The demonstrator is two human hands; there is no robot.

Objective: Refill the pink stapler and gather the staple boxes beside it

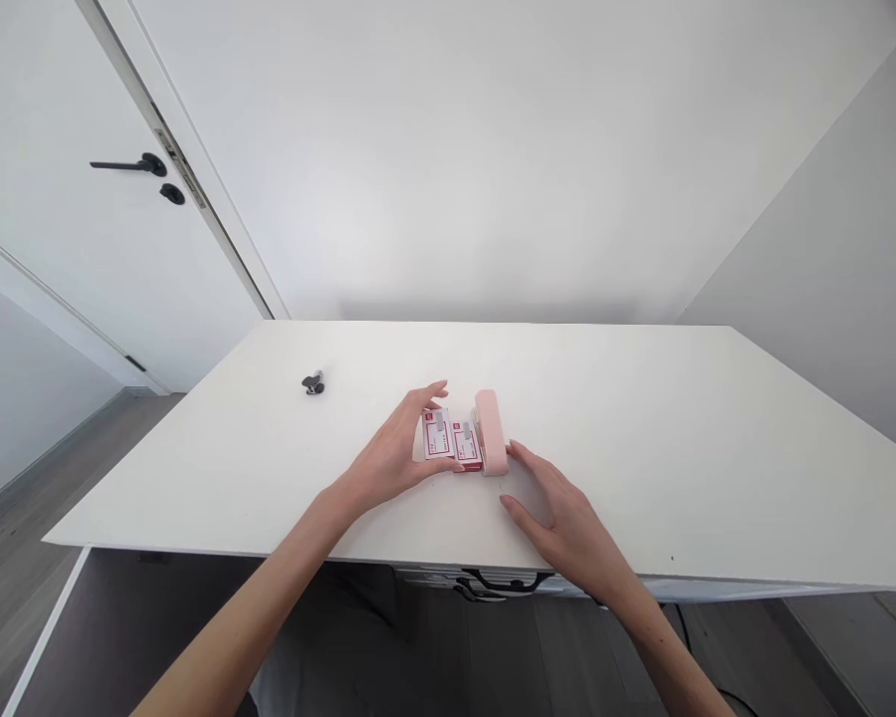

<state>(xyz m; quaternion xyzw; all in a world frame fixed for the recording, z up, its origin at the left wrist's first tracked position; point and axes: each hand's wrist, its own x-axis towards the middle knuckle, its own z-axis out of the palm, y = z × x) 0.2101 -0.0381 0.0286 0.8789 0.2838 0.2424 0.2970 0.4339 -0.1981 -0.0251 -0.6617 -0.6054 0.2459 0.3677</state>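
Note:
Two small red-and-white boxes [452, 439] lie side by side on the white table [642, 428], with a pink stapler [491, 430] right beside them. My left hand [399, 448] curls around the left box, thumb and fingers touching its edges. Just right of the stapler's near end, my right hand [557, 508] rests open on the table, fingertips close to or touching the stapler.
A small black binder clip [314, 383] lies on the table's far left. A white door with a black handle [130, 165] stands at the left. White walls close the back and right. Black cables [493, 583] hang under the table's front edge.

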